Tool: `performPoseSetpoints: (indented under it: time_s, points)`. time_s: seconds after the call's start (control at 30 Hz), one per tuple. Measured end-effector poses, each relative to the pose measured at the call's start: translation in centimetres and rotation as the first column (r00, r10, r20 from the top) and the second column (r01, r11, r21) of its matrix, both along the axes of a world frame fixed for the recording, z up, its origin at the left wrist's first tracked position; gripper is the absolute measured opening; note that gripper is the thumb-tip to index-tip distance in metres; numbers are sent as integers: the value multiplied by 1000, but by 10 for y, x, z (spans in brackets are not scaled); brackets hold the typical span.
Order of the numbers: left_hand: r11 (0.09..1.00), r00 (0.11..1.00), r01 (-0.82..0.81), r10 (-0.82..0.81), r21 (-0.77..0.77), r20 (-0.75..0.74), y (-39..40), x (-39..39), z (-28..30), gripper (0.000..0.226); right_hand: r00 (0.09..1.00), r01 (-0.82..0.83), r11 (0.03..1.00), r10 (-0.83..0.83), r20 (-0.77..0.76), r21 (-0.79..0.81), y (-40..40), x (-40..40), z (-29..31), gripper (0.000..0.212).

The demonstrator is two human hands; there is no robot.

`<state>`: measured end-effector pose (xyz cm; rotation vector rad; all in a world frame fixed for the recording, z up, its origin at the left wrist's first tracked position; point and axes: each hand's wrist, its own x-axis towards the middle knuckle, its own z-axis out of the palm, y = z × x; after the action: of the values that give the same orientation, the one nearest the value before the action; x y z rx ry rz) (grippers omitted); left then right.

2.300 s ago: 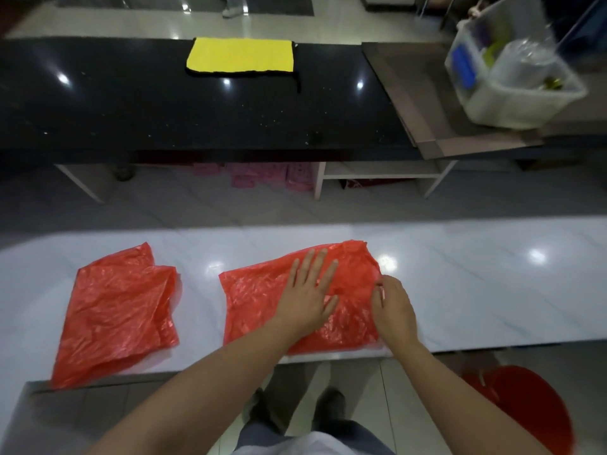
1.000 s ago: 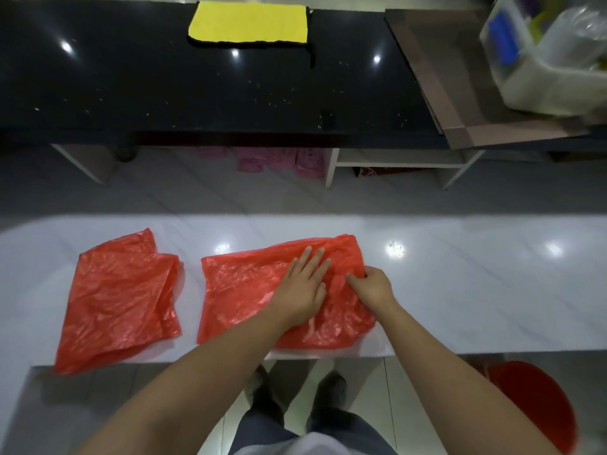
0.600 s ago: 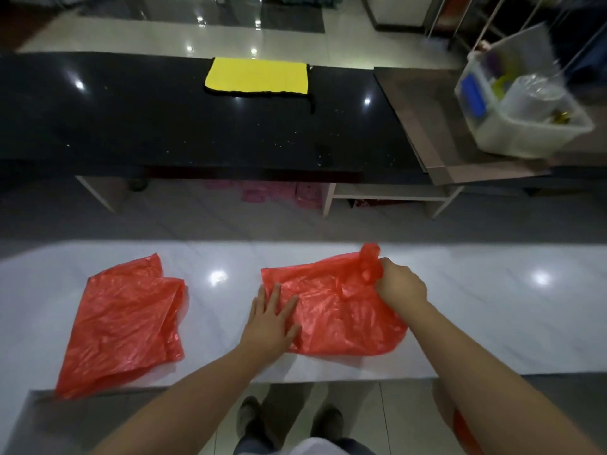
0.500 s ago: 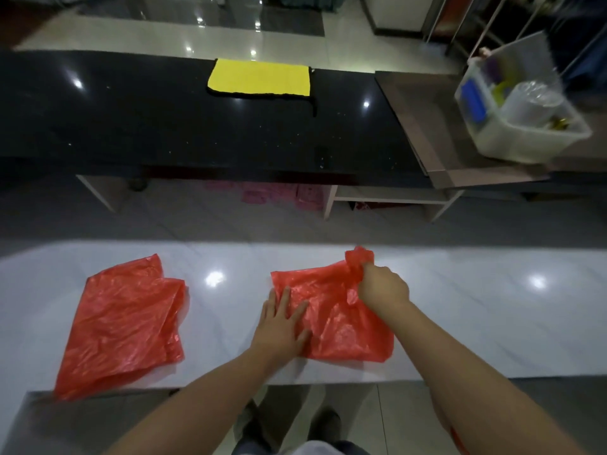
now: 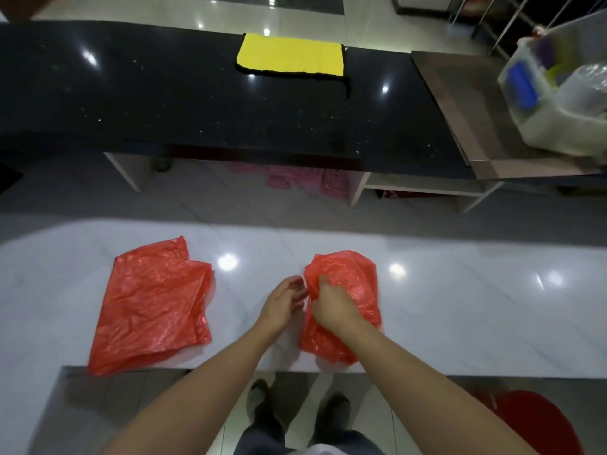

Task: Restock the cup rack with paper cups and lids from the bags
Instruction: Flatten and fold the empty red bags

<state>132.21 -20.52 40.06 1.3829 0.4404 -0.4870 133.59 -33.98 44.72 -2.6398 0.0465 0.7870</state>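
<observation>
Both hands, left hand (image 5: 283,301) and right hand (image 5: 332,307), on folded red bag (image 5: 351,280)

Two thin red plastic bags on white marble surface (image 5: 460,307): flattened left bag (image 5: 151,307) lying folded; crumpled right bag (image 5: 351,287) bunched narrow.

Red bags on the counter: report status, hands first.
Both hands on the right red bag: right hand gripping, left hand pinching its edge. Left red bag lies flat, untouched. No obstructions.

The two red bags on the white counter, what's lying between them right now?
In the head view, between the flat red bag and the folded red bag lies bare white counter and the left hand, touching the folded bag's edge.
</observation>
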Motion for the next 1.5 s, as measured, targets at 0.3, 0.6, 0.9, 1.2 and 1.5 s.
performPoseSetpoints:
  time_s: [0.3, 0.6, 0.9, 1.2, 1.5]
  points:
    - [637, 616, -71, -578, 768, 536, -9, -43, 0, 30, 949, 315, 821, -276, -152, 476, -23, -1, -28, 47]
    - [180, 460, 175, -884, 968, 82, -23, -61, -23, 50, 952, -147, 989, 134, 275, 29, -62, -19, -28, 35]
    - [18, 423, 172, -904, 985, -57, -1, -29, -9, 45, 889, -163, 971, 222, 401, -176, -118, -33, -41, 59]
    - [415, 748, 29, -613, 910, 255, 4, 20, 22, 36, 813, -472, 855, 517, 267, -215, -106, -19, -40, 54]
    - [827, 991, -81, 6, 557, 136, -18, -64, 8, 34, 870, -428, 854, 478, 120, -295, -84, -13, -53, 67]
